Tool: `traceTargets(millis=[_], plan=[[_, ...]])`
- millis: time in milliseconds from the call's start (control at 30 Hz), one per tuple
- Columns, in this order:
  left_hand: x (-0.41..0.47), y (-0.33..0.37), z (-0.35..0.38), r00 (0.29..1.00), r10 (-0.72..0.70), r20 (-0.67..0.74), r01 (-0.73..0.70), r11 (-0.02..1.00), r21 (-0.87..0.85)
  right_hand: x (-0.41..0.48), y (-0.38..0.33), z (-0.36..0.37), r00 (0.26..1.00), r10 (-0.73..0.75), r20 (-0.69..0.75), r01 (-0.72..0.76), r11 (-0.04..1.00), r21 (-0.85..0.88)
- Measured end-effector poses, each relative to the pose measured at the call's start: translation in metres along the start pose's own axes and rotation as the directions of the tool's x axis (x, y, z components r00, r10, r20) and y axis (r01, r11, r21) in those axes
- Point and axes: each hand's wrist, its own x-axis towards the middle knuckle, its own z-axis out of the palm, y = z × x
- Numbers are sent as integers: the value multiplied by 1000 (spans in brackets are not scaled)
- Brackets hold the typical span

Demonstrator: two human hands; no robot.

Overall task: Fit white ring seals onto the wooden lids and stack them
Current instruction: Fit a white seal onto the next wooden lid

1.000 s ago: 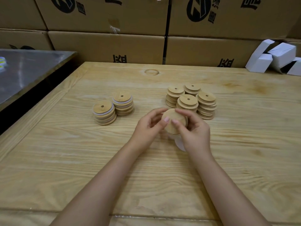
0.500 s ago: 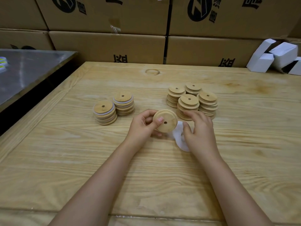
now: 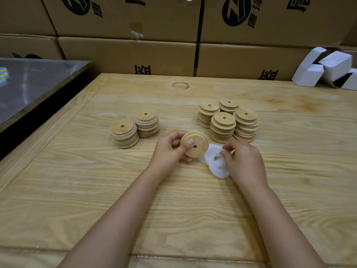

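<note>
My left hand (image 3: 170, 149) grips a round wooden lid (image 3: 195, 145) with a centre hole, tilted up on edge above the wooden table (image 3: 96, 190). Just right of it lies a small heap of white ring seals (image 3: 215, 163). My right hand (image 3: 244, 161) pinches the top white ring seal at the heap. Two stacks of lids with white seals (image 3: 135, 128) stand to the left. Several stacks of bare wooden lids (image 3: 228, 120) stand behind my hands.
Brown cardboard boxes (image 3: 125, 57) wall off the table's far edge. White folded cartons (image 3: 326, 68) lie at the back right. A steel table (image 3: 29, 84) sits lower on the left across a dark gap.
The right hand let go of the lid and dropped to the white seals, pinching one. The left hand keeps the lid and has turned its face toward me.
</note>
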Motion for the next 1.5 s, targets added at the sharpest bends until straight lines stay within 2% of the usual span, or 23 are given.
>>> traceTargets(millis=[200, 367, 533, 700, 767, 900, 1100, 1200, 1333, 1500], plan=[[-1, 1, 1, 1000, -13, -11, 13, 1000, -9, 1, 2, -1, 996, -32, -82, 34, 999, 24], [-1, 3, 1, 999, -11, -31, 10, 999, -39, 4, 2, -3, 987, 66, -144, -24, 961, 275], [0, 4, 2, 998, -10, -61, 5, 997, -82, 3, -5, -7, 986, 120, -118, -32, 822, 569], [-1, 4, 5, 999, 32, -30, -34, 998, -62, 1, -15, -11, 992, 123, -41, -39, 587, 809], [-3, 4, 6, 998, 55, -4, -56, 997, -53, -1, -21, -8, 996, 94, -4, -49, 548, 835], [-6, 7, 7, 992, 118, 42, -119, 993, 22, -5, -31, 1, 999, 41, 15, -36, 555, 831], [-8, 7, 8, 979, 172, 109, -182, 980, 81, -3, -26, 9, 983, 173, 66, -138, 451, 881], [-8, 7, 8, 975, 183, 126, -197, 975, 103, -3, -26, 10, 975, 208, 78, -164, 437, 884], [-8, 7, 7, 981, 135, 140, -140, 990, 29, -3, -25, 10, 965, 250, 76, -183, 440, 879], [-7, 3, 8, 975, 200, 102, -215, 963, 166, -3, -24, 10, 966, 248, 77, -185, 448, 875]])
